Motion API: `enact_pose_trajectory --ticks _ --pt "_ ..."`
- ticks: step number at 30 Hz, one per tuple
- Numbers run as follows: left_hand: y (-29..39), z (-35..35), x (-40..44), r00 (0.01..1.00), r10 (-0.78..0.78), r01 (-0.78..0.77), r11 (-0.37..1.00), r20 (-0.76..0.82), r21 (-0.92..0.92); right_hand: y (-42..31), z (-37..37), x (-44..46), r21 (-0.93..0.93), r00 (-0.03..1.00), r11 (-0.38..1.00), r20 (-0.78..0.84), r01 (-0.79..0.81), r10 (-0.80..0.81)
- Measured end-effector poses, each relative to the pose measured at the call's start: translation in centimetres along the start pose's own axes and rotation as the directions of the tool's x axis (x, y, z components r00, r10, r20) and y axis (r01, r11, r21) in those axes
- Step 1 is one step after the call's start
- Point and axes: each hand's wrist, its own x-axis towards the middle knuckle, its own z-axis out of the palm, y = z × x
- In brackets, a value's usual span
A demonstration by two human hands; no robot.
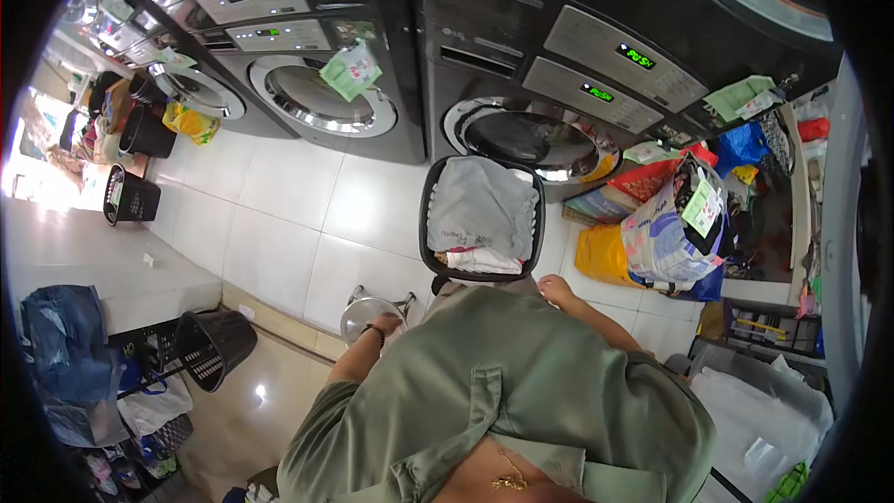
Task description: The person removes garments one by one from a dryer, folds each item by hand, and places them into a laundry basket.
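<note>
My left hand (385, 324), with a dark bracelet at the wrist, is at the right edge of a round stool (358, 319) with a pale, see-through seat and metal legs. Its fingers appear closed on the seat's edge. My right hand (556, 291) hangs beside the near right corner of a black laundry basket (426, 224), apart from it, with loosely bent fingers and nothing visible in them. Grey folded cloth (484, 200) fills the basket top, with white cloth (484, 261) at the near end. The basket stands directly before my knees.
Ahead stand a washing machine (531, 135) with a round door and green "PUSH" displays, and another machine (321, 98) to its left. Stuffed laundry bags (666, 233) crowd the right side. Black baskets (214, 349) and a plastic-wrapped bundle (65, 345) are at left. White tiles (270, 233) cover the floor.
</note>
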Motion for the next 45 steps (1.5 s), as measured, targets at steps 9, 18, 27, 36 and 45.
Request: enact_pose_trajectory --ticks 9,18,27,36,45 --pt "-4.5 -5.1 -4.5 0.942 -0.29 -0.043 0.389 -0.166 -0.92 -10.4 1.0 0.5 -0.598 0.969 0.766 0.207 0.236 -0.137" --pt "-3.6 -1.9 -0.2 0.993 -0.038 -0.033 0.824 -0.113 -0.565 -21.5 -1.3 1.3 0.028 0.878 0.893 0.17 0.449 -0.447" --pt "2.8 -5.4 5.5 0.982 0.1 -0.164 0.88 -0.163 -0.446 -42.8 -25.3 -20.6 -0.368 0.044 0.295 -0.558 0.882 -0.828" --pt "2.3 -10.6 8.3 0.911 -0.078 -0.137 0.868 -0.404 -0.477 -62.7 -50.7 -26.8 -0.939 -0.652 0.324 -0.175 -0.114 -0.738" --pt "19.4 -21.4 10.8 0.845 -0.14 -0.212 0.799 -0.517 -0.563 -77.9 -56.2 -19.5 -0.861 -0.198 0.471 -0.436 -0.194 -0.878"
